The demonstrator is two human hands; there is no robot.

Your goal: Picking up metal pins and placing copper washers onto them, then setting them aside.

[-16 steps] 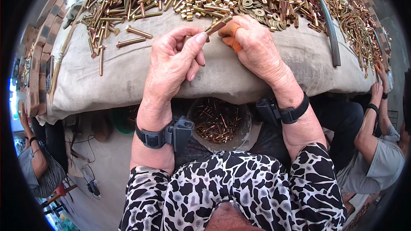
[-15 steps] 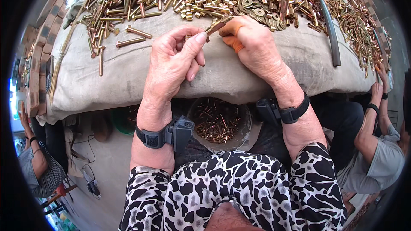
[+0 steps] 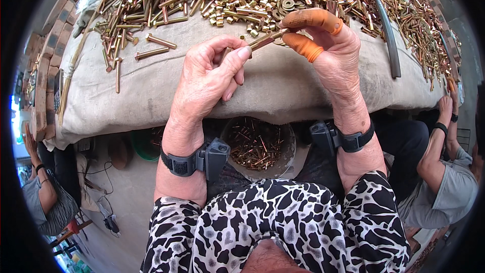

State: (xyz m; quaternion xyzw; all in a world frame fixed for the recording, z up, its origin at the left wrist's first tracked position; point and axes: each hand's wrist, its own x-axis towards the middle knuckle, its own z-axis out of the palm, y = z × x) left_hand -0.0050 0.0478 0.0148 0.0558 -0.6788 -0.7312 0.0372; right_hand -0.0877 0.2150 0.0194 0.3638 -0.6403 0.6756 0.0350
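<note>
My left hand (image 3: 214, 73) is closed, pinching a brass-coloured bolt (image 3: 263, 40) between thumb and forefinger. A second threaded piece (image 3: 226, 53) shows in the curl of the same hand. My right hand (image 3: 339, 58) wears orange rubber covers on thumb and forefinger, and these tips close round the far end of the bolt. Whether a small part sits between those tips is hidden. Just beyond both hands lie loose nuts (image 3: 218, 16), flat washers (image 3: 288, 4) and a heap of bolts (image 3: 151, 7). Two single bolts (image 3: 152, 53) rest left of my left hand.
A cloth-covered table (image 3: 151, 91) carries the hardware. A dark hose (image 3: 388, 35) lies across it at right. Below the edge, a bucket (image 3: 290, 144) holds bolts, beside a green tub (image 3: 143, 146). Co-workers sit at right (image 3: 439, 187) and left (image 3: 48, 192).
My right hand has turned and opened out to the right, its orange-covered fingertips now at the bolt's far end. My left hand keeps the bolt, almost in place.
</note>
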